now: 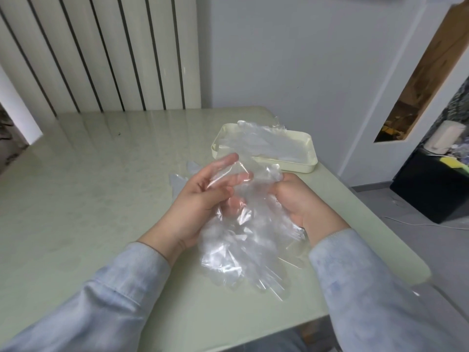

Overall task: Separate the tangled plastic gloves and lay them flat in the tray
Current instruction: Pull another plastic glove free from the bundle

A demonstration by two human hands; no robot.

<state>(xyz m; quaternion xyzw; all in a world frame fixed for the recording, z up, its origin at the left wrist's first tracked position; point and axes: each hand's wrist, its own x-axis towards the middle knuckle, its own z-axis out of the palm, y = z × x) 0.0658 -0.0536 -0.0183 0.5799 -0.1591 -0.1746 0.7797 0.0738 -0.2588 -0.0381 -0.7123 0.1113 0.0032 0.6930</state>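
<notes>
While it hangs over the near right part of the pale green glossy counter (88, 199), the tangled bundle of clear crinkled plastic gloves (243, 247) is held up between both hands. The left hand (203, 201) has its fingers partly curled, pinching a fold of the film at the bundle's top. The right hand (297, 201) is closed round the film on the other side. At the far right stands a cream rectangular plastic tray (302, 169), with flattened clear gloves (266, 141) lying inside. Just left of the left hand, a loose clear glove (177, 184) rests on the counter.
</notes>
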